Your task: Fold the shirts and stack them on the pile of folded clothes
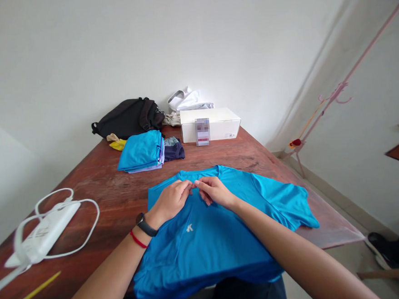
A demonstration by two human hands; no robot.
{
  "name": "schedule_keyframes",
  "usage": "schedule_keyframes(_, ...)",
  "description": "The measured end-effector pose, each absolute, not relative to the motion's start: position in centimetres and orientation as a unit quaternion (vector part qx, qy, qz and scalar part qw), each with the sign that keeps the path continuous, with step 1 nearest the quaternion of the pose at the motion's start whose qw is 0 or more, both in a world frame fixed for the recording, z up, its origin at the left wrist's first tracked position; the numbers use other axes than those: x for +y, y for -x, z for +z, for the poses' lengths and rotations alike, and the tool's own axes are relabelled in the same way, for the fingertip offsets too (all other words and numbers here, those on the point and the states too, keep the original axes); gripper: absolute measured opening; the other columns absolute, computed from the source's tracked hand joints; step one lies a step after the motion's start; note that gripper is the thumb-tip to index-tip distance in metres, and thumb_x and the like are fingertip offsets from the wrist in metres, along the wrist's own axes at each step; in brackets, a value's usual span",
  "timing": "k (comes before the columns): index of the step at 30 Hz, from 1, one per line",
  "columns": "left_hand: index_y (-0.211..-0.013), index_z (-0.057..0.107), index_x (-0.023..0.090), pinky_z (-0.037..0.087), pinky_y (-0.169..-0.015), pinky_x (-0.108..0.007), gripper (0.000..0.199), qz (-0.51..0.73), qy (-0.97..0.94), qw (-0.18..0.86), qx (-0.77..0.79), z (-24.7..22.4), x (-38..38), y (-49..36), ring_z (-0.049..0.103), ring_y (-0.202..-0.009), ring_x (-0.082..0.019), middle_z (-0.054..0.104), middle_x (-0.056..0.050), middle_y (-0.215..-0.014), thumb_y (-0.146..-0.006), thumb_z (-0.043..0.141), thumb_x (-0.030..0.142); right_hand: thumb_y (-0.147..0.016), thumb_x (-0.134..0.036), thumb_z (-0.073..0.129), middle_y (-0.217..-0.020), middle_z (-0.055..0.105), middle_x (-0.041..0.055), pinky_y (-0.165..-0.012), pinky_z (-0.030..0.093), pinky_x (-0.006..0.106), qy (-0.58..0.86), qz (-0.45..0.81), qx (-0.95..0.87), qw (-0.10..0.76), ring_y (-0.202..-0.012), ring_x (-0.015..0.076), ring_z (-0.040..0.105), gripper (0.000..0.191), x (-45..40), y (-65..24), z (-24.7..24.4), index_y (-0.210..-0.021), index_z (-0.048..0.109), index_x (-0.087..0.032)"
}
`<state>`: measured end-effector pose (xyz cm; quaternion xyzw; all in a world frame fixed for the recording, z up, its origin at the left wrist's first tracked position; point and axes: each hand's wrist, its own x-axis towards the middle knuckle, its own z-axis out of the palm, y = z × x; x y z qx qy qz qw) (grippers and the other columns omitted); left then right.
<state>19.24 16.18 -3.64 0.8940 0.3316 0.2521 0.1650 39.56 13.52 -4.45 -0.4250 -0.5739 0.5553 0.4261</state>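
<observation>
A bright blue T-shirt (222, 239) lies spread on the wooden table, neckline away from me, its lower end hanging over the near edge. A small white logo (189, 227) shows on it. The right-hand sleeve (292, 202) is stretched out; the left side runs in a straight edge with no sleeve showing. Just below the collar, my left hand (173, 197), with a black watch above it, has its fingers closed. My right hand (214, 191) is closed in a pinch beside it, the fingertips meeting. Whether cloth or anything else is between the fingers cannot be made out.
Folded blue and lilac clothes (141, 151) sit beyond the shirt, beside a dark folded garment (174, 150). A black bag (125, 118) and white box (214, 123) stand by the wall. A white power strip (44, 233) with looping cable lies left. A pink rack (339, 89) stands right.
</observation>
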Motion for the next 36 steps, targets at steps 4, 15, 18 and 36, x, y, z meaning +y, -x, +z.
schedule_keyframes(4,-0.090,0.060,0.020,0.047,-0.074,-0.030,0.026,0.242,-0.901,0.137,0.333,-3.77,16.14,-19.36,0.064,-0.081,-0.018,0.066,-0.004,-0.087,-0.107,0.041,0.025,-0.089,-0.064,0.061,-0.051,0.056,-0.0057,-0.035,0.035,0.020,0.424,0.553,-0.580,0.423,-0.035,0.0090,0.048,0.048,13.52,-39.61,-4.62,-0.084,0.064,-0.016)
schedule_keyframes(15,-0.092,0.059,0.021,0.049,-0.077,-0.031,0.029,0.240,-0.905,0.153,0.318,-3.97,16.28,-19.27,0.064,-0.083,-0.019,0.066,-0.005,-0.090,-0.108,0.036,0.026,-0.087,-0.065,0.062,-0.052,0.056,-0.0059,-0.036,0.035,0.020,0.429,0.549,-0.588,0.411,-0.036,0.0085,0.048,0.048,13.60,-39.59,-4.72,-0.082,0.063,-0.017)
schedule_keyframes(18,-0.093,0.059,0.022,0.050,-0.078,-0.031,0.030,0.249,-0.899,0.174,0.317,-4.01,16.25,-19.30,0.064,-0.085,-0.019,0.067,-0.004,-0.091,-0.109,0.034,0.028,-0.089,-0.064,0.062,-0.052,0.057,-0.0054,-0.036,0.035,0.020,0.425,0.548,-0.589,0.415,-0.036,0.0086,0.048,0.048,13.69,-39.69,-4.84,-0.081,0.064,-0.017)
schedule_keyframes(36,-0.096,0.063,0.021,0.052,-0.085,-0.032,0.029,0.260,-0.886,0.221,0.313,-4.31,16.32,-19.52,0.066,-0.091,-0.019,0.070,-0.006,-0.096,-0.107,0.038,0.029,-0.089,-0.066,0.061,-0.051,0.059,-0.0032,-0.038,0.038,0.020,0.440,0.515,-0.602,0.422,-0.036,0.0088,0.049,0.053,14.02,-39.99,-5.24,-0.079,0.070,-0.014)
